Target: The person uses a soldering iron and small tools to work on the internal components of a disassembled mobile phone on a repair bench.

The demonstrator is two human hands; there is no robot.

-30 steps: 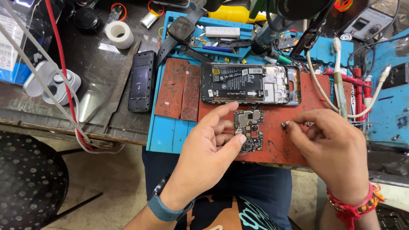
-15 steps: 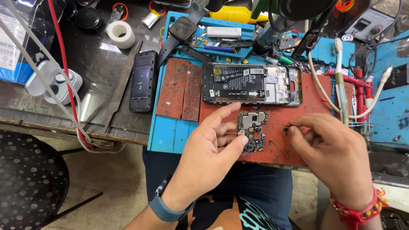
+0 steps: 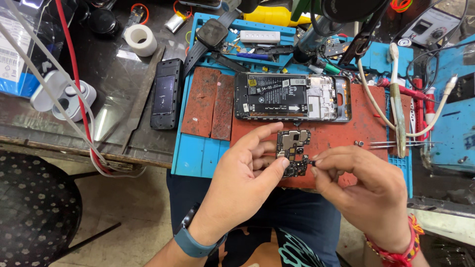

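My left hand (image 3: 247,173) holds a small dark phone circuit board (image 3: 293,147) by its left and lower edge, just above the red mat (image 3: 341,136). My right hand (image 3: 363,185) pinches its thumb and forefinger at the board's lower right corner, on a tiny dark part. Behind the board lies an opened phone (image 3: 293,97) with its back off, battery and metal shields showing. A pair of tweezers (image 3: 403,144) rests on the mat to the right of my right hand, beside a small loose part (image 3: 358,143).
A blue work mat (image 3: 198,153) covers the bench, with two worn red pads (image 3: 210,101) on it. A black phone (image 3: 166,94), a smartwatch (image 3: 210,37), a tape roll (image 3: 140,39) and white earbud cases (image 3: 64,96) lie at the left. Cables and tools crowd the back and right.
My right hand has moved left from the mat and closed its fingertips on the board's lower right corner. My left hand has kept hold of the board and shifted it slightly.
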